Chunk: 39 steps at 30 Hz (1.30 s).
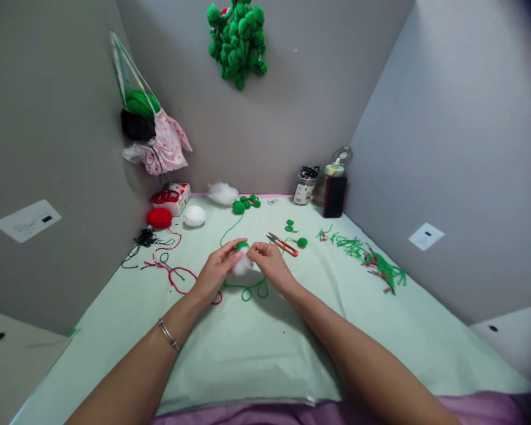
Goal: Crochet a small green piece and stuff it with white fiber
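Note:
Between my two hands is a small green crocheted piece (pixel 242 245) with white stuffing (pixel 242 264) at its lower side. My left hand (pixel 217 267) is closed around the left of the piece, fingers curled over it. My right hand (pixel 270 262) pinches the white stuffing from the right with thumb and fingertips. A strand of green yarn (pixel 246 293) loops on the table below the hands. Just right of my right hand lie orange-handled thread snips (pixel 283 244), with a small green crocheted ball (pixel 302 242) beside them.
At the back stand a red yarn ball (pixel 159 218), a white yarn ball (pixel 194 216), a heap of stuffing (pixel 222 193), a green yarn ball (pixel 238 207) and a phone (pixel 334 197). Yarn scraps (pixel 367 255) lie at right. Grey partitions (pixel 265 130) enclose the table.

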### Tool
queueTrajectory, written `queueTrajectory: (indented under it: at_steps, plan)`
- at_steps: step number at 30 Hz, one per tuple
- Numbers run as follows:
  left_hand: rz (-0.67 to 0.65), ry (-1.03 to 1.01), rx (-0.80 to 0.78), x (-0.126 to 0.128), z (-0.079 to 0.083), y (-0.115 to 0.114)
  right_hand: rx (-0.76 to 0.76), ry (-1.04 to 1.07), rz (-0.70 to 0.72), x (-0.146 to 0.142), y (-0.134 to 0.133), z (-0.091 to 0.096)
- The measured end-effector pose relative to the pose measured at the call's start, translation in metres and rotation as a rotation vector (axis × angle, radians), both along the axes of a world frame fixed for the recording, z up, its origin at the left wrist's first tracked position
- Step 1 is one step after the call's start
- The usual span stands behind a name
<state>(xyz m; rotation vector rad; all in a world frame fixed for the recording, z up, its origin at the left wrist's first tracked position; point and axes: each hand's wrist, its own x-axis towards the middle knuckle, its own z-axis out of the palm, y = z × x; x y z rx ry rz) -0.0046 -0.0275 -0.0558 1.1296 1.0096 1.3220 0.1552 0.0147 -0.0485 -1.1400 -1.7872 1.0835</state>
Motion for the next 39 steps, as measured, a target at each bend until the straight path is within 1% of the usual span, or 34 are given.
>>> queueTrajectory:
  at_steps: [3,8,12,15,20,25,31,35,37,39]
  plan:
    - [-0.013,0.017,0.007,0.000,0.000,0.001,0.026,-0.040,0.002,0.001,-0.001,0.002]
    - [-0.015,0.093,0.016,-0.003,-0.011,0.007,0.096,-0.148,0.011,0.001,-0.009,0.006]
    - [0.050,0.164,0.021,-0.006,-0.020,0.010,0.134,-0.184,0.058,-0.004,-0.022,0.011]
    - [0.120,0.193,0.023,-0.005,-0.023,0.012,0.139,-0.178,0.073,-0.009,-0.028,0.011]
    - [0.180,0.191,0.023,0.001,-0.022,0.011,0.078,-0.102,0.082,-0.014,-0.019,0.005]
    - [0.155,0.175,0.040,0.003,-0.021,0.006,0.031,-0.054,0.046,-0.013,-0.006,-0.003]
    - [0.082,0.131,0.058,-0.001,-0.016,0.003,0.080,-0.097,-0.038,-0.007,-0.006,-0.004]
    - [0.013,0.111,0.028,-0.003,-0.013,0.004,0.115,-0.114,0.018,-0.001,-0.005,0.000]
    - [0.013,0.105,0.000,-0.004,-0.014,0.006,0.133,-0.120,0.073,0.001,-0.007,0.002]
    - [0.040,0.095,-0.033,-0.004,-0.017,0.009,0.151,-0.129,0.139,0.001,-0.011,0.004]
